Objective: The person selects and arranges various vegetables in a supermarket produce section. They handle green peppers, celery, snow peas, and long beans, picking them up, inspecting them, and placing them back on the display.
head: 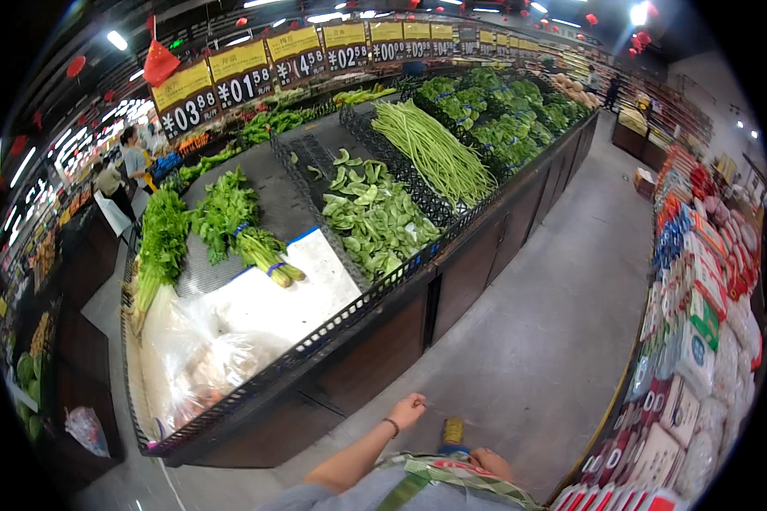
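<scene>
My left hand (409,411) hangs in front of the produce stand (371,345), its fingers curled and nothing seen in them. A dark bracelet circles that wrist. Close to my body, my right hand (491,463) is partly hidden by the green checked apron (422,469); its fingers cannot be made out. On the stand before me lie flat green bean pods (377,214), long beans (434,153) and a bunch of celery (268,255) tied with blue bands. Leafy greens (165,223) lie at the left end, above a clear plastic bag (214,348) whose contents are blurred.
A low black mesh rail (332,332) edges the stand. Price signs (240,73) hang above. Stacked packaged goods (684,332) line the aisle's right side, with a grey floor (550,306) between. Two people (134,163) stand far left. A filled plastic bag (86,429) is at lower left.
</scene>
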Motion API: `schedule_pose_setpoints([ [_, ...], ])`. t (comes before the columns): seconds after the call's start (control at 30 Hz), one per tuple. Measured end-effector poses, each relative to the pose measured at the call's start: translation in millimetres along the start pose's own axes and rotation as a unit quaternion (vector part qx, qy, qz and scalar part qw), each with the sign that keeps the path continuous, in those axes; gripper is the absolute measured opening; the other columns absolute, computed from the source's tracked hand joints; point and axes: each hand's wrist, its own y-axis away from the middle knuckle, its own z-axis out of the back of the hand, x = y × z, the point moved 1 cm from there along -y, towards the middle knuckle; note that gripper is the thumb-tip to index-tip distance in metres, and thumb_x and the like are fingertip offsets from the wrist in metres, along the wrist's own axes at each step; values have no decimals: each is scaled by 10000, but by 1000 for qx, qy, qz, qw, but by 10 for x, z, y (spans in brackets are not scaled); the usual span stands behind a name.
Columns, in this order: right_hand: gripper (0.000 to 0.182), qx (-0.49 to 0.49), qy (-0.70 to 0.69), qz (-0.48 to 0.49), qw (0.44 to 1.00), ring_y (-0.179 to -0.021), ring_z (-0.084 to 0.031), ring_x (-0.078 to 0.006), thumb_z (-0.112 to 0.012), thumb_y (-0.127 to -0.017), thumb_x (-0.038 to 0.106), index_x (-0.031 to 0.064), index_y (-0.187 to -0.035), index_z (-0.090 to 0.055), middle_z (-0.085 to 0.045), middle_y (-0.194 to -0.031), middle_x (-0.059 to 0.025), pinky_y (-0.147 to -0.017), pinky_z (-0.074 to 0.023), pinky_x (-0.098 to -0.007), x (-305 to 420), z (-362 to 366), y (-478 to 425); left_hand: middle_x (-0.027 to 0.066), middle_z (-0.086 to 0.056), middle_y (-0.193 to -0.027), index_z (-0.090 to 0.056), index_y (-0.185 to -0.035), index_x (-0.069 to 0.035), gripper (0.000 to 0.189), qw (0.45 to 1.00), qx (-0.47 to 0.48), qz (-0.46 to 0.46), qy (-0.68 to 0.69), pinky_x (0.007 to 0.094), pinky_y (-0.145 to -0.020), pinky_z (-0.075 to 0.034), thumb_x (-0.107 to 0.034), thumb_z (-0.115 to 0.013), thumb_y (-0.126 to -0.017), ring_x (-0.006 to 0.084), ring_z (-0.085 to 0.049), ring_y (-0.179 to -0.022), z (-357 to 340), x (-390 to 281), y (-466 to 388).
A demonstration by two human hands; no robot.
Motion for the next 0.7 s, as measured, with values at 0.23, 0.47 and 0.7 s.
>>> schedule_pose_setpoints([
  [0.23, 223, -26, -28, 121, 992, -898, -664, -356, -573, -905, 208, 62, -1056, -646, -690, -955, -164, -777, -521, -419, 133, 1489, -1657, 72, -698, -902, -635, -1098, -77, 218, 987, -101, -3, 126, 314, -773, -532, -165, -598, -902, 166, -668, -841, 10, -263, -654],
  [0.47, 204, 41, -12, 248, 968, -917, -674, -300, -551, -944, 139, 46, -1117, -606, -671, -1061, -136, -762, -522, -374, 1129, 2548, -2943, 71, -671, -1048, -549, -1219, -33, 294, 937, -268, -64, 215, 250, -839, -508, 14, -538, -928, 117, -634, -944, 890, -1769, -1042],
  [0.7, 182, 93, -83, 279, 952, -894, -646, -349, -559, -931, 130, 74, -1095, -617, -653, -1003, -143, -740, -503, -421, 1741, 2632, -3918, 206, -556, -1271, -446, -1336, 40, 491, 854, -514, -81, -4, 383, -1016, -422, -104, -612, -897, 327, -543, -1193, 2023, -1965, -2272],
])
